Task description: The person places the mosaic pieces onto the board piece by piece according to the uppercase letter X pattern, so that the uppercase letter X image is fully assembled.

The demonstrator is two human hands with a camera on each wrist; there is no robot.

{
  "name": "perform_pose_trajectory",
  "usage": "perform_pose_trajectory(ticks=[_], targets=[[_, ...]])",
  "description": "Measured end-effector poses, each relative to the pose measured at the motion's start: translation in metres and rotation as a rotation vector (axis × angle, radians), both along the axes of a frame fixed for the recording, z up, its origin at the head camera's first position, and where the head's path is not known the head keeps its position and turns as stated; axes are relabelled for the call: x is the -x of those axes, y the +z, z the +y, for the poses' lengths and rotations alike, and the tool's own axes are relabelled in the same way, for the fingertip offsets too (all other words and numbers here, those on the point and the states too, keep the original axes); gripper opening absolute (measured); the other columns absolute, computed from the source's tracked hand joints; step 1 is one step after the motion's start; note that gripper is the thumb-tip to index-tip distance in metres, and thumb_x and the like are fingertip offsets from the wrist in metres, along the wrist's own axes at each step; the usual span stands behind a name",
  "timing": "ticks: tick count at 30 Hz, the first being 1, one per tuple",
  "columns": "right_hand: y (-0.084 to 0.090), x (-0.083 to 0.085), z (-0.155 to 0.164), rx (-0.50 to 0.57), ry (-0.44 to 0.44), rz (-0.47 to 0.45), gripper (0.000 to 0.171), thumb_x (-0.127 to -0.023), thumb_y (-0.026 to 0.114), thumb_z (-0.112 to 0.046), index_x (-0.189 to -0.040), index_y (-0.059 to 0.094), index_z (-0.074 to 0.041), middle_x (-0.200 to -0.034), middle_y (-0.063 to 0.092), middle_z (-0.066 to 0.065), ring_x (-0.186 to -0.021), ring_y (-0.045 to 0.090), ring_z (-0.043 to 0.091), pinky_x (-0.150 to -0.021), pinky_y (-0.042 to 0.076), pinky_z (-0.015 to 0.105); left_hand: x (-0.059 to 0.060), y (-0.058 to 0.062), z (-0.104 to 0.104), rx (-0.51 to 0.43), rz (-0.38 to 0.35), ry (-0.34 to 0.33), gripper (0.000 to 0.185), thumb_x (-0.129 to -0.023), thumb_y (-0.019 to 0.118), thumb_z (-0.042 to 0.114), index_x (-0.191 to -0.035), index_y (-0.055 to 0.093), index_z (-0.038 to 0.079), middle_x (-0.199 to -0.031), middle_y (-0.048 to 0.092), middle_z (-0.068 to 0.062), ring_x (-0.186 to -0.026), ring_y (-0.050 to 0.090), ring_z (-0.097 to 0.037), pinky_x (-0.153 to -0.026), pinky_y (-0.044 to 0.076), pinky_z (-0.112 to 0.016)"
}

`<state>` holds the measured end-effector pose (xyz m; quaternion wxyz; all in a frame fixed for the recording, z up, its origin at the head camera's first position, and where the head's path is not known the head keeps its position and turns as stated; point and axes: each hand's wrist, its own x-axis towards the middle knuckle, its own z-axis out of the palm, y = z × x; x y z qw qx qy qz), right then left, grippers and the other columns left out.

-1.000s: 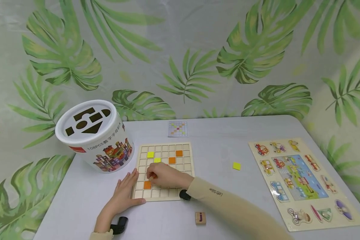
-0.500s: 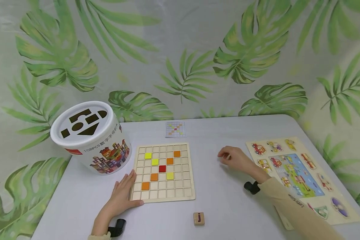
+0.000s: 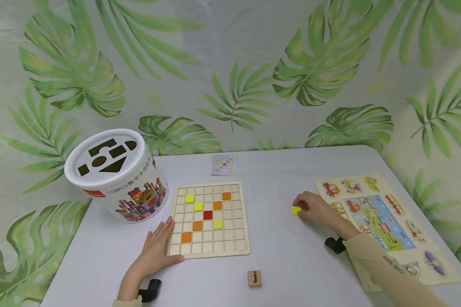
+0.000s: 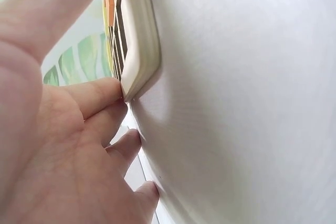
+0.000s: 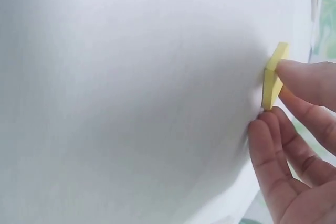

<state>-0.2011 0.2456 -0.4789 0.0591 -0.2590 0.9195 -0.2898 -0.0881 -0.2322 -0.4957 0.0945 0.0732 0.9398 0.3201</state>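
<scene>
A wooden grid board [image 3: 234, 246] lies on the grey table with several yellow, orange and red tiles set in it, among them a red tile [image 3: 208, 215] at the middle. My left hand [image 3: 165, 241] lies flat at the board's near left corner, its straight fingers against the rim [image 4: 139, 40]. To the right of the board, my right hand [image 3: 305, 207] pinches a loose yellow tile [image 3: 296, 210] by its edge. In the right wrist view the yellow tile [image 5: 273, 80] stands tilted on the table between my fingertips [image 5: 302, 74].
A white shape-sorter tub [image 3: 115, 175] stands at the left. A small pattern card [image 3: 224, 165] lies behind the board. A wooden block marked j [image 3: 255, 278] sits near the front edge. A vehicle puzzle board [image 3: 422, 260] covers the right side.
My right hand left the grid board, swung right across the table and came down on the loose yellow tile. The left hand has stayed at the board's corner.
</scene>
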Motion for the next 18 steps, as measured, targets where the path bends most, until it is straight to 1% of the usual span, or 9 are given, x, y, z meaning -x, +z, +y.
perform_pose_trajectory(ticks=[5, 10, 13, 15, 18], targets=[[-0.001, -0.002, -0.015, 0.032, 0.051, 0.011, 0.019, -0.077, 0.074, 0.002, -0.094, 0.066, -0.001, -0.085, 0.057, 0.001, -0.076, 0.053, 0.015, -0.067, 0.049, 0.028, 0.0, 0.002, 0.0, -0.002, -0.012, -0.001, 0.112, -0.069, 0.081, 0.047, -0.148, 0.023, -0.005, -0.157, 0.014, -0.019, -0.141, 0.007, -0.043, -0.108, -0.006, -0.063], [-0.003, -0.003, -0.037, -0.002, 0.106, 0.034, 0.018, -0.077, 0.074, 0.0, -0.092, 0.065, -0.005, -0.083, 0.056, -0.003, -0.075, 0.051, 0.011, -0.067, 0.048, 0.027, 0.0, 0.004, 0.0, 0.001, -0.027, -0.002, 0.112, -0.069, 0.081, 0.047, -0.149, 0.022, -0.004, -0.157, 0.013, -0.018, -0.142, 0.006, -0.043, -0.108, -0.006, -0.062], [-0.001, -0.004, -0.056, -0.043, 0.128, 0.061, 0.018, -0.077, 0.075, -0.003, -0.091, 0.065, -0.007, -0.082, 0.055, -0.005, -0.075, 0.05, 0.01, -0.067, 0.047, 0.026, 0.0, 0.004, 0.0, 0.005, -0.038, -0.003, 0.112, -0.069, 0.081, 0.047, -0.149, 0.021, -0.004, -0.157, 0.012, -0.018, -0.142, 0.005, -0.042, -0.109, -0.007, -0.062], [0.001, -0.004, -0.071, -0.051, 0.147, 0.077, 0.017, -0.077, 0.075, -0.004, -0.09, 0.065, -0.008, -0.081, 0.055, -0.005, -0.074, 0.049, 0.01, -0.067, 0.046, 0.026, 0.0, 0.003, 0.0, 0.007, -0.037, -0.003, 0.112, -0.069, 0.081, 0.047, -0.149, 0.022, -0.004, -0.157, 0.012, -0.018, -0.142, 0.005, -0.042, -0.109, -0.006, -0.062], [0.004, -0.009, -0.097, -0.045, 0.178, 0.057, 0.018, -0.077, 0.075, -0.007, -0.092, 0.066, -0.008, -0.083, 0.054, -0.006, -0.075, 0.048, 0.01, -0.067, 0.046, 0.026, 0.0, 0.002, -0.001, 0.007, -0.024, -0.003, 0.111, -0.069, 0.081, 0.047, -0.149, 0.022, -0.004, -0.157, 0.013, -0.018, -0.142, 0.006, -0.042, -0.108, -0.006, -0.063]])
